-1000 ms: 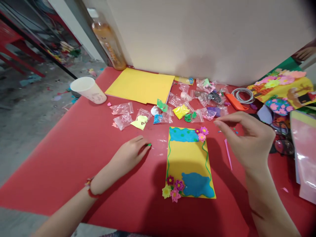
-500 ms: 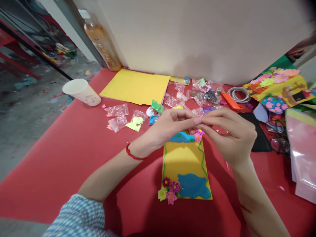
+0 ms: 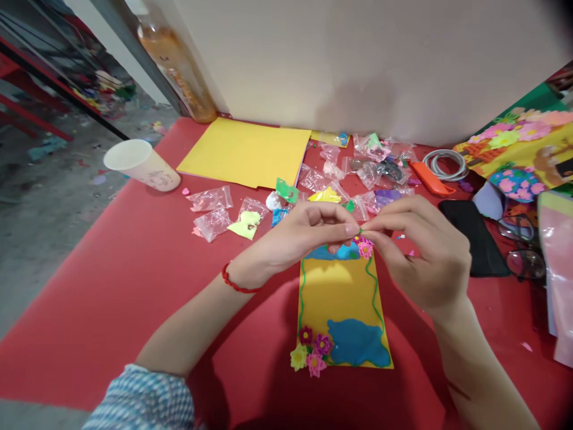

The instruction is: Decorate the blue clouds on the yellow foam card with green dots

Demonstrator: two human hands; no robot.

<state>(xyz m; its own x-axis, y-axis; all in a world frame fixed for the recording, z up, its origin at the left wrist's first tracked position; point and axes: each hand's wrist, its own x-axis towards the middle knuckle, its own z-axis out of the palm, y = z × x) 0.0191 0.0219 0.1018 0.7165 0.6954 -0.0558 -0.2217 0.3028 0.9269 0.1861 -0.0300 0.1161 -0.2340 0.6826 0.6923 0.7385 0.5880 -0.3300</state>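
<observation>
A tiny green piece (image 3: 360, 232), which looks like clay, is pinched between the fingertips of my left hand (image 3: 313, 230) and my right hand (image 3: 421, 245). Both hands are closed above the top end of a yellow card (image 3: 338, 292). That card lies on the red table and bears blue patches at top and bottom, with wavy green lines along its sides. Pink flowers (image 3: 364, 248) show at its top right corner, just under my fingertips. Yellow, pink and purple flowers (image 3: 314, 361) sit at its bottom left corner.
Small plastic bags of coloured clay (image 3: 246, 224) lie across the red table (image 3: 111, 298). Behind are yellow sheets (image 3: 250, 152), a tilted paper cup (image 3: 141, 165) and a bottle (image 3: 179, 71). An orange tool (image 3: 430, 179), a cable, a black case (image 3: 474, 239) and glasses are at right.
My fingertips have drawn slightly apart, and the green piece now shows between them. The view has shifted a little, so the table things at right sit farther right.
</observation>
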